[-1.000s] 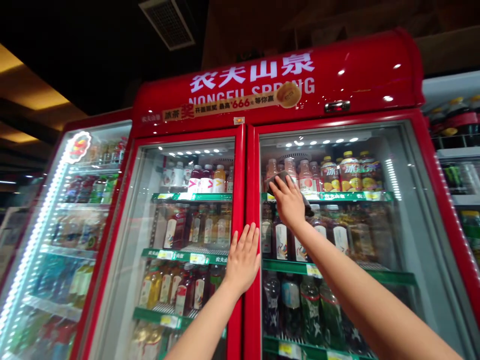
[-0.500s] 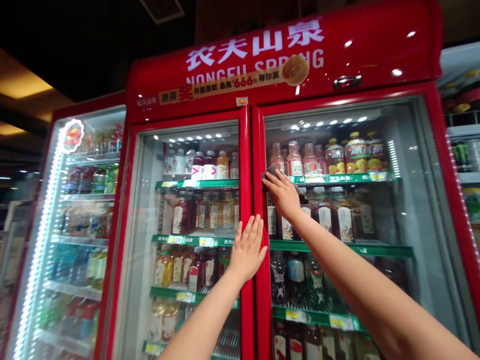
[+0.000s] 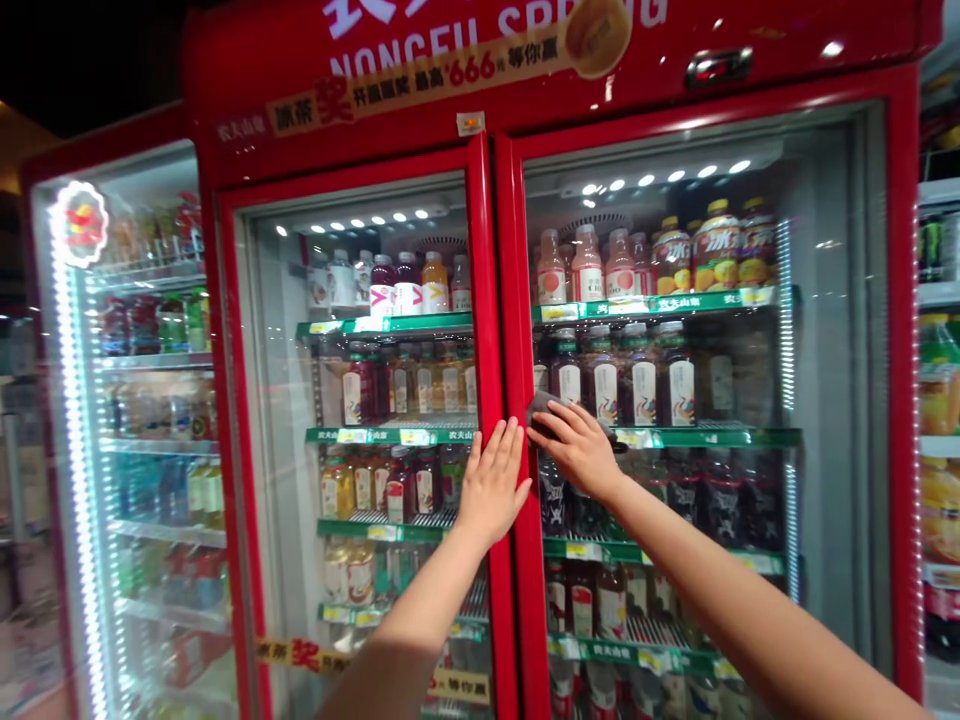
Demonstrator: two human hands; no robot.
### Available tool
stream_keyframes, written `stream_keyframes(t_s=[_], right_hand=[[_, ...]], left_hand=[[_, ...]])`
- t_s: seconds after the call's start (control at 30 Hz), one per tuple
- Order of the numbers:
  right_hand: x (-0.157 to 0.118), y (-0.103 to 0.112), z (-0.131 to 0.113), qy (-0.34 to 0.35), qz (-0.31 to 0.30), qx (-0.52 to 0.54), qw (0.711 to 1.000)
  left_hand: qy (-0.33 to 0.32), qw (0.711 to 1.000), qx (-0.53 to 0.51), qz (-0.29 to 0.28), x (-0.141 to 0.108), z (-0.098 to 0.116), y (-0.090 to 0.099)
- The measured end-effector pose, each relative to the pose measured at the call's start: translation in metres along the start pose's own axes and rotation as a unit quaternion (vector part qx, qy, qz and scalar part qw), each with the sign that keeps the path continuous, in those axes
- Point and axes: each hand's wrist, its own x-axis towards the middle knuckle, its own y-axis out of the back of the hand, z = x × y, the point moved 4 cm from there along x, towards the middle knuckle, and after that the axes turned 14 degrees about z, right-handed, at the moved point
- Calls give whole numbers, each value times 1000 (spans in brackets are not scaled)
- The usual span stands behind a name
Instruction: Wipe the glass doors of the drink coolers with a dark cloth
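Observation:
A red drinks fridge [image 3: 512,300] with two glass doors stands before me. My left hand [image 3: 493,482] lies flat, fingers stretched, on the red frame where the doors meet. Under my right hand [image 3: 577,450] is a dark grey cloth [image 3: 541,408], pressed against the glass of the right door [image 3: 750,240] close to its left edge. Part of the cloth is covered by my fingers and palm. Behind the glass, juice bottles [image 3: 643,380] line the green-edged shelves.
Another lit fridge [image 3: 161,400] with drinks stands at the left. Further shelves of bottles [image 3: 940,380] show at the right edge. A promotional strip [image 3: 450,75] runs across the fridge's red header, and a second strip [image 3: 457,686] crosses the left door low down.
My right hand has slid the cloth down the glass, from the top shelf's level to the second shelf. My left hand stays on the frame. The view has tilted downward.

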Motion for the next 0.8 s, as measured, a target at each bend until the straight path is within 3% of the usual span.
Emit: stream_keyframes(t_s=[0.13, 0.23, 0.43, 0.5, 0.57, 0.63, 0.73, 0.8], right_hand=[[29, 0, 16, -93, 7, -36, 995], [26, -6, 9, -133, 20, -47, 990], [-74, -5, -51, -21, 48, -38, 998], [-92, -2, -58, 24, 54, -30, 998], [-86, 0, -52, 33, 48, -27, 998], [-63, 0, -36, -10, 54, -35, 998], [-28, 0, -14, -118, 120, -36, 985], [-22, 1, -14, -146, 162, -16, 976]], left_hand=[[-13, 1000, -9, -24, -5, -2, 2], [-8, 999, -10, -44, -5, 0, 2], [13, 996, -12, -83, -3, 3, 0], [10, 996, -15, -89, -3, 3, -1], [6, 996, -18, -85, -3, 1, -2], [6, 997, -19, -75, -3, 1, -2], [10, 998, -18, -58, -6, 2, -3], [29, 998, -13, -47, -12, 3, -3]])
